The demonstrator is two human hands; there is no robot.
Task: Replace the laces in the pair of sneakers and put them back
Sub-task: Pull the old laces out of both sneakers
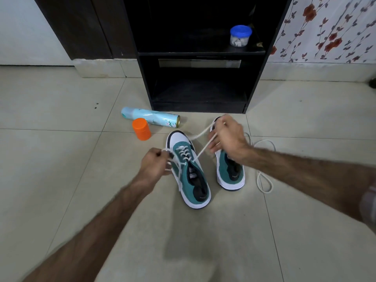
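Tile floor (61,180), black shelf unit (199,82) against the wall. Two sneakers sit just in front of the shelf, toes toward it. My left hand (155,164) pinches one lace end at the left shoe (188,171), by its eyelets. My right hand (227,139) is curled on the other end of that lace (203,148), over the right shoe (231,171). Hands apart. Loose lace (264,180) lies right of the shoes. Spray can (151,119) & orange cap (141,129) left of the shelf's base; blue-lid jar (240,36) on its shelf.

right sneaker (231,169) toe hidden by right hand (227,139)
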